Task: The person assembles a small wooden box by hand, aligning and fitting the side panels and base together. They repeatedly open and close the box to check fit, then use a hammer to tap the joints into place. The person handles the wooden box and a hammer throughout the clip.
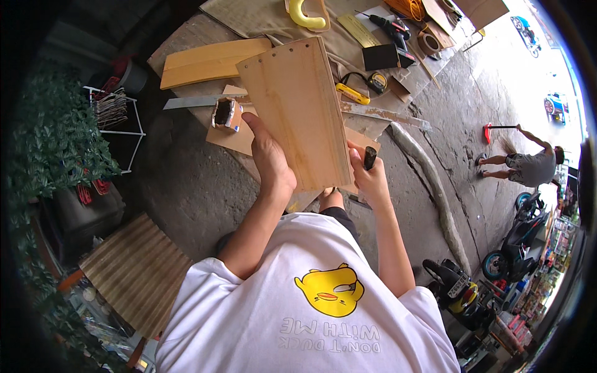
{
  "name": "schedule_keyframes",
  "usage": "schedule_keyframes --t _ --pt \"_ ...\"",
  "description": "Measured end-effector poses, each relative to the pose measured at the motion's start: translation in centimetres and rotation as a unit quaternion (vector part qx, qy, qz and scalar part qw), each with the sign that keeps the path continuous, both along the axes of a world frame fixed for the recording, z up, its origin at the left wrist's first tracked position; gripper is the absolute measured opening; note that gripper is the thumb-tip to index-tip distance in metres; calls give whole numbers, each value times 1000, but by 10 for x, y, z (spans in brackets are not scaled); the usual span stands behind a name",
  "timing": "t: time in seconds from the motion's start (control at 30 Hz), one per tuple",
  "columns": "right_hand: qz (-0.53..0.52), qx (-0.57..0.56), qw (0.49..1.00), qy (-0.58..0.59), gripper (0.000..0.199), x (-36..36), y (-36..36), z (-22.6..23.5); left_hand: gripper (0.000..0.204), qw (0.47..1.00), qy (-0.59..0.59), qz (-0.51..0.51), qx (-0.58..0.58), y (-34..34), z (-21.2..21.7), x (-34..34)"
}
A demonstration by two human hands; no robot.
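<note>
A pale plywood panel (292, 118) is held up in front of me, tilted, with a row of small nail heads along its far edge. Its right side shows a second wooden edge, so it may be joined to another board behind. My left hand (271, 155) grips its lower left edge, thumb on the near side. My right hand (368, 177) is closed around a tool with a dark, rounded handle end (370, 158), close to the panel's lower right edge. The tool's other end is mostly hidden, so I cannot tell its kind.
On the work table lie a yellow board (211, 62), a long metal strip (388, 114), a small open box (226, 115), a tape measure (377, 82), a yellow cutter (352, 94), a drill (390, 28) and a tape roll (429, 42). A person (532, 165) sweeps at right, near motorcycles (519, 242).
</note>
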State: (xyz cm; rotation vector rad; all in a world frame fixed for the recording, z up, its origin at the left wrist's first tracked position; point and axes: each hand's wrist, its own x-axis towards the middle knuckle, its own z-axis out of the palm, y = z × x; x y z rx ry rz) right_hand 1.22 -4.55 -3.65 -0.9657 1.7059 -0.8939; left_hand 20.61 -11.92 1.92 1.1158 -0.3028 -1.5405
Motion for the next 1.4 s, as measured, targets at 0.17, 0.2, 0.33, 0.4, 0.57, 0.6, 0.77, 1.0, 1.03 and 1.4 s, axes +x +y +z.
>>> schedule_keyframes --t 0.17,0.2,0.33,0.4,0.57,0.6,0.77,1.0,1.03,1.4 --pt "-26 13 999 -21 43 14 2 -5 86 998 -48 34 -31 0 3 -5" --pt "-32 16 999 -22 43 16 2 -4 83 998 -59 22 -26 1 3 -4" --pt "-41 13 998 -44 43 18 4 -5 73 995 -102 -4 -15 1 -4 2" --pt "-40 14 998 -49 42 19 5 -4 69 993 -113 -4 -22 0 -5 2" --pt "-24 12 1000 -10 42 19 9 3 75 991 -130 -20 -37 -1 -5 2" --pt "-25 2 1000 2 42 17 10 2 75 991 -131 -19 -33 -1 -4 1" --pt "-68 -27 997 11 43 -1 21 -11 70 992 -122 -3 -29 0 -5 2" --pt "-107 -55 991 56 40 -22 38 0 53 968 -188 -122 -113 8 -13 13" --pt "-134 -22 990 40 37 -20 37 20 51 958 -196 -173 -119 9 -12 15" --pt "-243 -329 912 -23 42 -64 51 67 25 822 -449 -265 -229 64 -80 -67"
